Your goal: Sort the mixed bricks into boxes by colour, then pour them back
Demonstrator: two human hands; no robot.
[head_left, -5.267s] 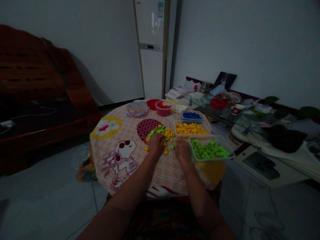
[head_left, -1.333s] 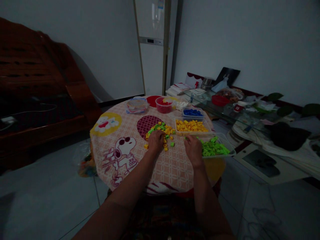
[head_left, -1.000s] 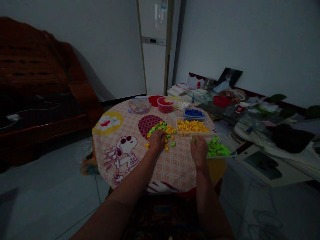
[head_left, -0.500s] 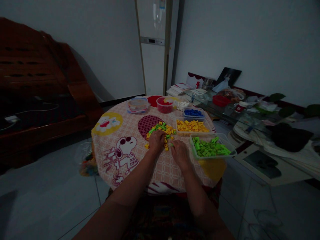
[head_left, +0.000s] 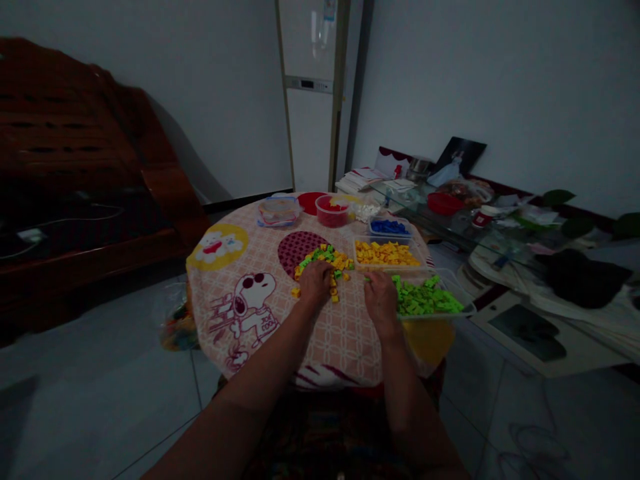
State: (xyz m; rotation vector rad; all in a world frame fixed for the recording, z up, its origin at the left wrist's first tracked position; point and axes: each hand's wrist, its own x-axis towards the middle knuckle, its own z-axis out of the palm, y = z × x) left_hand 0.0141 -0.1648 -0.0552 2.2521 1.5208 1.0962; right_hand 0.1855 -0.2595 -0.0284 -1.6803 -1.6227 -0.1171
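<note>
Green tray (head_left: pixel 440 313) right of the mixed brick pile (head_left: pixel 325 257) seems perched at the table (head_left: pixel 345 333) edge; a wrist bump could spill it.
Left hand (head_left: pixel 316 283) lies palm down on the pile's near side, fingers loosely curled; right hand (head_left: pixel 383 299), right of the pile, curls over the tray's near rim. Whether either pinches a brick, I cannot tell.

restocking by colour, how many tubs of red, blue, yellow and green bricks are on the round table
red tub: 1
blue tub: 1
yellow tub: 1
green tub: 1
total: 4
</note>
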